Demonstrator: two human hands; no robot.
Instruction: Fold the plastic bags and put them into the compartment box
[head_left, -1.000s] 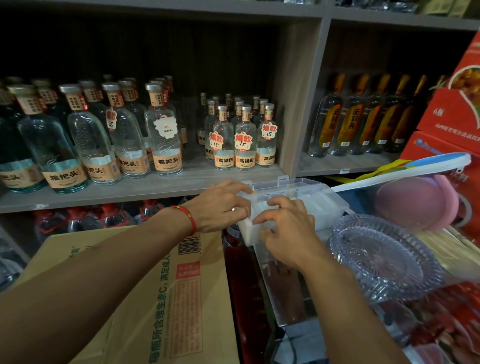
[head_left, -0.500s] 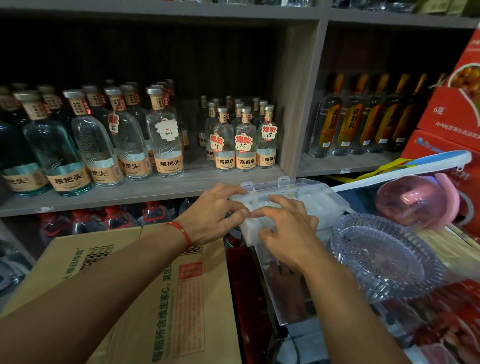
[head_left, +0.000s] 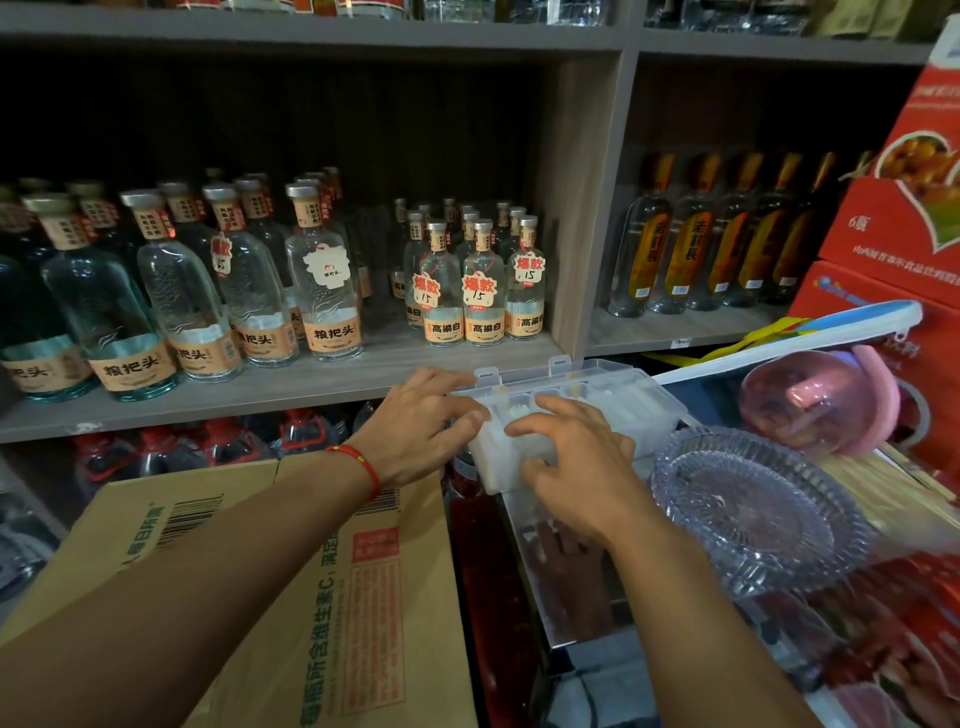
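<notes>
A clear plastic compartment box (head_left: 639, 400) sits below the bottle shelf, its lid hinged open at the back. White folded plastic bags (head_left: 524, 415) fill its compartments. My left hand (head_left: 421, 426) grips the box's near-left corner, thumb on the front wall and fingers over the rim. My right hand (head_left: 571, 462) lies over the front compartments with its fingers curled down onto a white bag. My hands hide the front part of the box.
Shelves of glass bottles (head_left: 322, 291) run behind the box. A brown cardboard carton (head_left: 332, 597) lies at lower left. At the right are a clear ridged glass dish (head_left: 753, 514), a pink round container (head_left: 810, 400), and red cartons (head_left: 893, 223).
Both hands stay at the box's front-left corner with only small finger shifts. The view has drifted slightly; the box has not moved.
</notes>
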